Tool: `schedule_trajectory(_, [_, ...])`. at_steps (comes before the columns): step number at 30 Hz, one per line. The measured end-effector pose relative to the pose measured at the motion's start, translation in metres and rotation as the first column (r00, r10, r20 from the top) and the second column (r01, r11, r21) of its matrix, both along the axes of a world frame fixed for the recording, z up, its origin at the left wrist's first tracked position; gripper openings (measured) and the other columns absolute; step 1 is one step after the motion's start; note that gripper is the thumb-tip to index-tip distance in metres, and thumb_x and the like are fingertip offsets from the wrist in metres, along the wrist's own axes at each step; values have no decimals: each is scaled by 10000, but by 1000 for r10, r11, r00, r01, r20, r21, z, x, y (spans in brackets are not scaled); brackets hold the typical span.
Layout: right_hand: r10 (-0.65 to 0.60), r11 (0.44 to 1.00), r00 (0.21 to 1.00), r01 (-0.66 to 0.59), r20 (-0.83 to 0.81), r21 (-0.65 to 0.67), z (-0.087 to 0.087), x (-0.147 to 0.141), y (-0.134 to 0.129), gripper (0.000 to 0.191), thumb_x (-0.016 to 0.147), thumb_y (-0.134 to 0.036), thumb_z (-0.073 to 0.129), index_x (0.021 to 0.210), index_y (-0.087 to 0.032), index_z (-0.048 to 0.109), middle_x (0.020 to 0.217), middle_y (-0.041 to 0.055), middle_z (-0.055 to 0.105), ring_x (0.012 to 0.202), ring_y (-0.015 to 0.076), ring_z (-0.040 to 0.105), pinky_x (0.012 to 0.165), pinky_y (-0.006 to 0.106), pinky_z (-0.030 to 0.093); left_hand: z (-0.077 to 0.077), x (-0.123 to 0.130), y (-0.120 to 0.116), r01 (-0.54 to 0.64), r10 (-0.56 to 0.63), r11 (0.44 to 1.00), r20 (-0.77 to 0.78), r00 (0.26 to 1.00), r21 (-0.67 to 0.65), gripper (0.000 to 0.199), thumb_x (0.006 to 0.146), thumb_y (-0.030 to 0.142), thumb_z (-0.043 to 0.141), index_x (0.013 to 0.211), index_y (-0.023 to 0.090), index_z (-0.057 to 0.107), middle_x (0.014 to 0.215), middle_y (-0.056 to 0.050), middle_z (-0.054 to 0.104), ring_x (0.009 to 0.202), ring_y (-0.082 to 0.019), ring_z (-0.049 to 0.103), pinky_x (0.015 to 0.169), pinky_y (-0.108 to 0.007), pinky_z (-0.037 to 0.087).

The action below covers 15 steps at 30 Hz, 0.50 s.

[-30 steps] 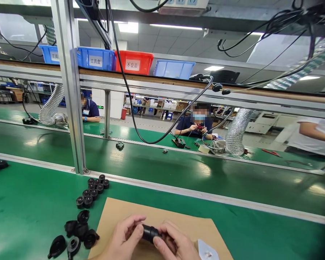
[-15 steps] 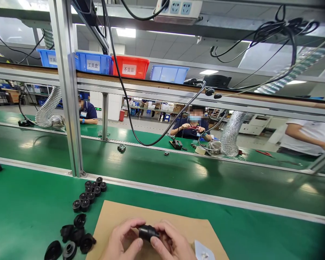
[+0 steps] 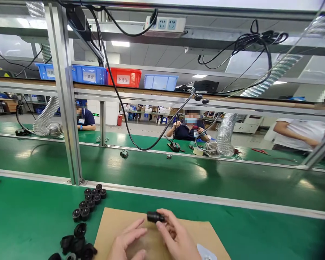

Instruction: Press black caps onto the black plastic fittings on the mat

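A short black cylindrical part [image 3: 154, 216] is pinched between the thumb and fingers of my right hand [image 3: 178, 236], raised over a sheet of brown cardboard [image 3: 113, 220]. My left hand [image 3: 127, 242] is beside it on the left, fingers spread, with nothing in it and apart from the part. To the left of the cardboard stand several small round black pieces [image 3: 90, 205] in a cluster. Closer to me lies a pile of black cap-like pieces [image 3: 78, 245], partly cut off by the lower edge. A whitish flat piece [image 3: 206, 252] shows by my right wrist.
A metal post [image 3: 66, 108] rises from the green bench [image 3: 24, 213] at left. Blue bins [image 3: 89, 75] and a red bin [image 3: 124, 77] stand on the shelf above. A black cable [image 3: 124, 126] hangs down. Across the line, a masked co-worker [image 3: 188, 126] sits with hands raised.
My left hand has let go of the black cylindrical part and opened. My right hand has lifted the part up and slightly forward. The view has shifted a little.
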State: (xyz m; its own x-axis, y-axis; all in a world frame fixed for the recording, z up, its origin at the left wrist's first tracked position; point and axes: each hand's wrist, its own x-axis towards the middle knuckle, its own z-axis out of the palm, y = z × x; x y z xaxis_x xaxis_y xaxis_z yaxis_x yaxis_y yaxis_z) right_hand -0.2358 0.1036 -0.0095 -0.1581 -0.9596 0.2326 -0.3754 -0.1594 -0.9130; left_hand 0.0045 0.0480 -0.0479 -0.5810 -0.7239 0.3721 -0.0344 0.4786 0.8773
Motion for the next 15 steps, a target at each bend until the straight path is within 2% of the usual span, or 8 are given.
schedule_trajectory(1, [-67, 997, 987, 62, -144, -39, 0, -11, -2, 559, 1061, -676, 509, 1393, -239, 615, 1001, 87, 753, 749, 225, 696, 706, 334, 579, 0, -1, 1, 12, -12, 1000, 13, 1000, -15, 534, 909, 343, 760, 1437, 294, 699, 1606, -150, 567, 1446, -376, 582, 1111, -465, 581])
schedule_trajectory(3, [-187, 980, 905, 144, -382, -140, -6, -33, -8, 483, 1083, -590, 469, 1419, -281, 628, 1294, 109, 726, 953, 270, 739, 847, 391, 609, 6, -5, 3, 61, -59, 997, 57, 997, -42, 559, 880, 358, 792, 1423, 262, 701, 1510, -179, 633, 1289, -353, 685, 971, -392, 626])
schedule_trajectory(5, [-297, 955, 796, 234, -527, -184, -19, -50, -17, 478, 1111, -513, 338, 1464, -324, 599, 1437, 83, 664, 1061, 295, 738, 824, 407, 608, 18, -8, 2, 156, -131, 984, 240, 962, -88, 512, 837, 371, 863, 1324, 250, 760, 1348, -153, 717, 1162, -314, 731, 932, -342, 616])
schedule_trajectory(6, [-318, 948, 750, 270, -580, -170, -26, -57, -22, 496, 1112, -492, 300, 1482, -333, 589, 1452, 78, 652, 1008, 290, 747, 750, 399, 603, 26, -8, 0, 196, -124, 971, 405, 906, -140, 394, 868, 351, 848, 1249, 261, 798, 1277, -123, 748, 1145, -293, 735, 968, -332, 593])
schedule_trajectory(8, [-318, 941, 678, 311, -663, -133, -40, -66, -32, 537, 1092, -457, 269, 1497, -326, 596, 1425, 88, 662, 883, 287, 751, 636, 401, 573, 41, -1, -5, 237, 12, 942, 730, 683, -237, 206, 929, 312, 780, 1112, 244, 843, 1199, -138, 767, 1127, -317, 724, 936, -364, 575])
schedule_trajectory(9, [-304, 942, 658, 314, -689, -115, -46, -68, -37, 556, 1077, -428, 267, 1506, -315, 603, 1424, 100, 659, 876, 292, 751, 626, 406, 568, 47, 5, -7, 234, 93, 933, 812, 576, -272, 182, 950, 276, 730, 1068, 211, 851, 1181, -179, 764, 1117, -353, 714, 904, -409, 566])
schedule_trajectory(11, [-279, 947, 644, 306, -713, -94, -55, -71, -44, 596, 1045, -365, 265, 1528, -291, 607, 1439, 129, 644, 947, 311, 756, 671, 422, 584, 57, 23, -10, 196, 219, 924, 875, 433, -328, 240, 960, 217, 641, 1058, 143, 848, 1162, -276, 744, 1097, -431, 690, 832, -489, 540])
schedule_trajectory(15, [-220, 965, 652, 256, -726, -64, -59, -71, -50, 642, 1038, -366, 256, 1622, -292, 514, 1474, 153, 612, 1210, 345, 699, 856, 460, 615, 65, 52, -19, 147, 336, 911, 900, 279, -386, 306, 912, 180, 627, 1135, 110, 824, 1057, -323, 757, 973, -453, 720, 765, -527, 532])
